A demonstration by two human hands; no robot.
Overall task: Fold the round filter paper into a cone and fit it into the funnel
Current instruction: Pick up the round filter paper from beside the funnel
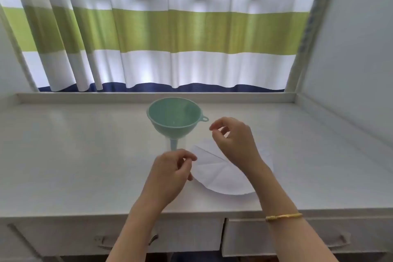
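Round white filter paper (221, 173) lying flat and unfolded on the white table (85, 155), marked by crease lines that cross near its middle, near the front edge. Mint-green funnel (175, 118) standing upright just behind and left of the paper, spout down inside what looks like a clear glass (176, 143), hard to make out; small hanging loop on the rim pointing right. Left hand (170, 173) hovering at the paper's left edge, fingers loosely curled, thumb and forefinger close together, nothing visibly pinched; contact with the paper not certain. Right hand (231, 141) raised above the paper's far side, fingers relaxed and bent, holding nothing. Gold bracelet (284, 217) on the right forearm. Striped curtain (180, 32) in white, green and dark blue behind the table. Drawers (276, 238) with handles under the front edge.
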